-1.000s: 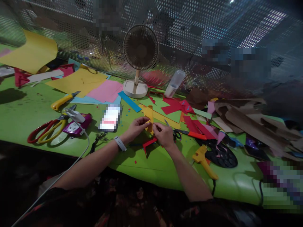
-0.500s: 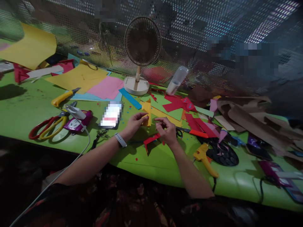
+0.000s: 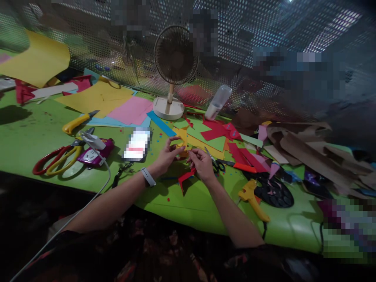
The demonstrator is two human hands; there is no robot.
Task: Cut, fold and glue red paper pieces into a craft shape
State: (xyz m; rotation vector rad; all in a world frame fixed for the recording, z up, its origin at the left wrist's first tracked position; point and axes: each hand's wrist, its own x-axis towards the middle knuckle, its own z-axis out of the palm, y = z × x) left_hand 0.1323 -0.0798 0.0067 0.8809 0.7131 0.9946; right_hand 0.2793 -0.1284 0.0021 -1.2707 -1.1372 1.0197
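Observation:
My left hand (image 3: 168, 157) pinches a folded piece of yellow paper (image 3: 183, 136), which stands up from its fingers. My right hand (image 3: 202, 164) has its thumb and fingers closed at the paper's lower right edge; whatever is between those fingertips is too small to make out. Just below the hands lies a folded red paper strip (image 3: 183, 179), partly covered by my right hand. Beside the right hand is a pair of small black scissors (image 3: 219, 166), and a cutter with an orange-red handle (image 3: 246, 167) lies farther right.
A yellow glue gun (image 3: 251, 196) and black palette (image 3: 277, 196) are at right, near crumpled brown paper (image 3: 305, 145). Behind stand a fan (image 3: 169, 109) and a tilted bottle (image 3: 219, 102). At left are a phone (image 3: 137, 145), big scissors (image 3: 55, 160), a yellow-handled knife (image 3: 76, 122) and a corded purple socket (image 3: 91, 156).
My right hand has moved left and its fingers have closed at the yellow paper's edge. The black scissors show more behind it. My left hand still holds the paper.

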